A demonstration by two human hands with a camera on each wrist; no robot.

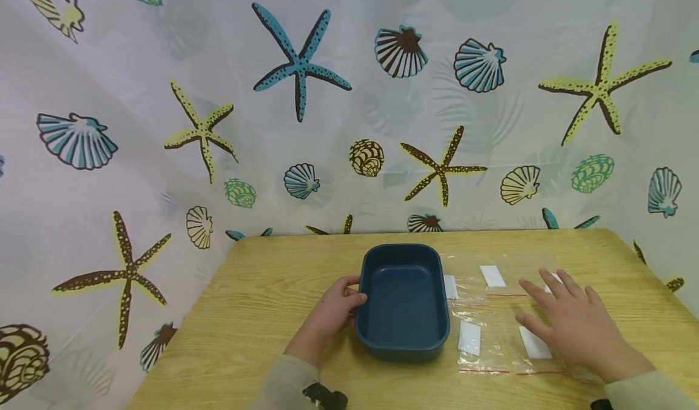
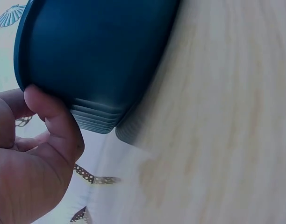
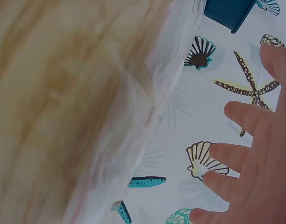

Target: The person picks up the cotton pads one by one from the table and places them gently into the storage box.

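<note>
A dark blue rectangular bin (image 1: 404,354) with rounded corners stands upright on the table, its inside bare. My left hand (image 1: 334,308) grips its left side, the thumb on the rim; the left wrist view shows the digits bent at the edge of the bin wall (image 2: 96,51). To the right of the bin lie several clear zip bags (image 1: 494,340) with red seal lines, each with a white rectangular piece (image 1: 469,338). My right hand (image 1: 581,325) hovers over the rightmost bags with its fingers spread and straight, holding nothing. It partly hides the bags beneath.
The wood-grain table (image 1: 262,313) reaches back to a white curtain (image 1: 338,113) printed with starfish and shells. The curtain also hangs along the left and right sides. Dark wrist straps show at both sleeves (image 1: 289,379).
</note>
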